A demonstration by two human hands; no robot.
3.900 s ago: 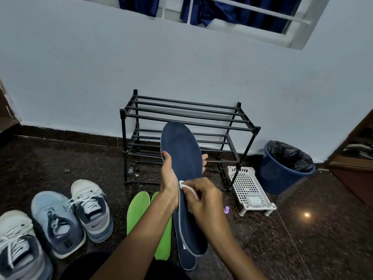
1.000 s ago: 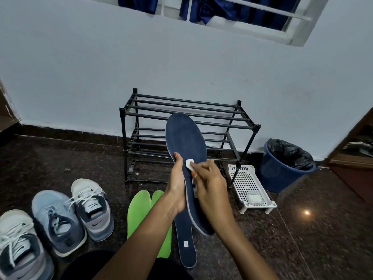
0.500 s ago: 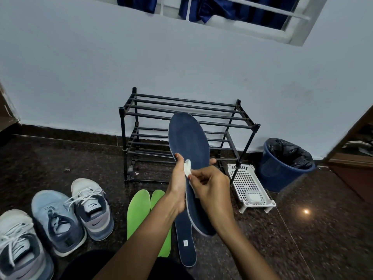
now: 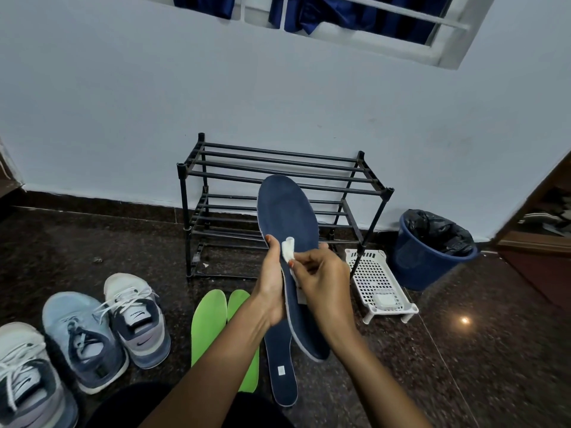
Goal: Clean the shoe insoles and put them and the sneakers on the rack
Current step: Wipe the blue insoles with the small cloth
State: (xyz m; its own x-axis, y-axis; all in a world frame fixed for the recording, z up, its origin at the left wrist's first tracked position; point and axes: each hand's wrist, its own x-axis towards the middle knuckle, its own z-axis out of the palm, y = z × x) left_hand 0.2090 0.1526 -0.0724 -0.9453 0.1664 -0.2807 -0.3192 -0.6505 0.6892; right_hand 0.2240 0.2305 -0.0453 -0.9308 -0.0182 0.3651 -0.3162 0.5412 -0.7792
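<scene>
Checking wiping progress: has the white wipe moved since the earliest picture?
Yes. The right hand carried the white wipe up the insole, from about the rack's foot level to beside its lower shelf bars.

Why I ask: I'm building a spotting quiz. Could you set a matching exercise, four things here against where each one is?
Things:
1. blue insole being wiped
2. green insoles
3. white wipe
4. black bag

Places:
A. inside the blue bucket
B. side by side on the floor
C. pinched by the right hand
D. gripped by the left hand

Pairs: 1-D, 2-B, 3-C, 4-A.
</scene>
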